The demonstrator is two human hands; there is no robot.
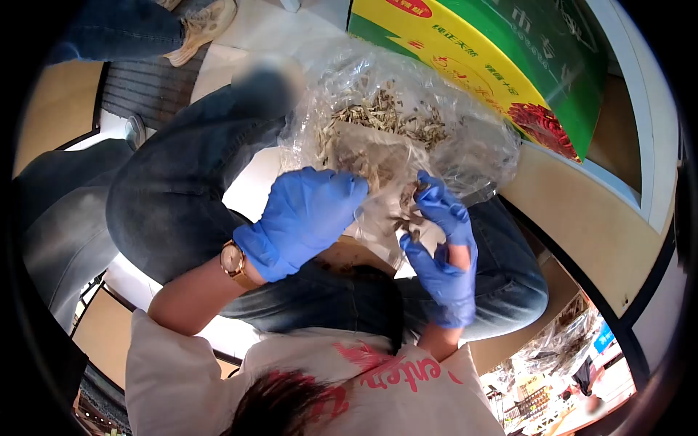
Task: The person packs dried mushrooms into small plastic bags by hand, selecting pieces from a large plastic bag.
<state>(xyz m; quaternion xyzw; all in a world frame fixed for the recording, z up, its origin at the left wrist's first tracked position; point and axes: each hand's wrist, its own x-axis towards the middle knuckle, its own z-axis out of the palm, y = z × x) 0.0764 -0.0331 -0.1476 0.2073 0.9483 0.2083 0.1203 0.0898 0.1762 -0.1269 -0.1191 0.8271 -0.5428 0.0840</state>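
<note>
My left hand (305,218), in a blue glove with a watch on its wrist, is closed on the edge of a small clear plastic bag (371,149). My right hand (447,247), gloved too, has thumb and fingers curled around some dried brown pieces (408,207) at the bag's mouth. Their exact kind I cannot make out. Beyond both hands lies a large clear plastic bag (480,156), spread wide, with a heap of dried greyish-brown strips (389,112) in it. The fingertips of my left hand are partly hidden.
A green and yellow printed carton (472,62) stands at the upper right, beside a pale wooden panel (582,203). My jeans-clad legs (174,182) flank the bags. Another person's leg and shoe (203,29) show at the upper left. Packaged goods (545,370) sit at the lower right.
</note>
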